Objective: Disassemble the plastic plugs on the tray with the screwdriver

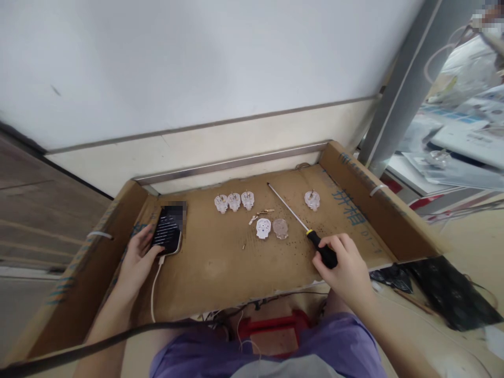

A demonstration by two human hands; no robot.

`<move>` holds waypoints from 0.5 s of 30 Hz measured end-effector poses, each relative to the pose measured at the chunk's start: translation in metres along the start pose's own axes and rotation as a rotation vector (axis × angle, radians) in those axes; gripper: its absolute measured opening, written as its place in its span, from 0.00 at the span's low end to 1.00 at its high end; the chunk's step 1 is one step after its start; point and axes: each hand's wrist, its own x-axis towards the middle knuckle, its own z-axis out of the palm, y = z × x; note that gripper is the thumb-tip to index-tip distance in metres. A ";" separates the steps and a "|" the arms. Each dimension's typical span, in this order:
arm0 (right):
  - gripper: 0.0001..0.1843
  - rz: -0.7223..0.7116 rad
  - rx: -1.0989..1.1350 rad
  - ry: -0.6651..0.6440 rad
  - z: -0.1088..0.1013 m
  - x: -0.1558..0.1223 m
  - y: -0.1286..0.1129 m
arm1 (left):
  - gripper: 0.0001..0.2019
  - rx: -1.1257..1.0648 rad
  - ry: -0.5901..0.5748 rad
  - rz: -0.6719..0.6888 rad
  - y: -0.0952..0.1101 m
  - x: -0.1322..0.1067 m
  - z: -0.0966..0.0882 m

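Observation:
My left hand (pixel 139 253) is at the lower left corner of a phone (pixel 167 230), thumb on its bottom edge and fingers along its left side. A white charging cable (pixel 154 289) runs from the phone's lower end. My right hand (pixel 343 261) is closed round the black handle of a screwdriver (pixel 289 209), whose shaft points away and to the left over the cardboard. Between the hands lie a white plug insert (pixel 263 228), a clear plug cover (pixel 281 229) and small brass pins (pixel 265 211). Three clear plug halves with pins (pixel 234 201) stand in a row behind them.
Another clear plug half (pixel 312 200) sits at the right. The cardboard tray (pixel 205 278) has raised side walls, the right one (pixel 378 215) marked in blue. A dark strap (pixel 118 336) crosses the lower left. Bags and papers (pixel 464 126) lie on a surface beyond the grey post.

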 end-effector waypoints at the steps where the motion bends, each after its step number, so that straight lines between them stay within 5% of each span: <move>1: 0.08 0.000 0.000 0.000 0.000 0.000 0.000 | 0.24 -0.004 0.015 0.003 0.001 -0.001 0.000; 9: 0.07 -0.001 -0.003 -0.004 0.000 0.000 -0.002 | 0.21 0.058 0.184 0.057 0.005 0.020 0.007; 15: 0.07 -0.007 -0.005 0.000 0.000 0.000 0.000 | 0.28 0.355 -0.057 0.017 0.035 0.075 0.037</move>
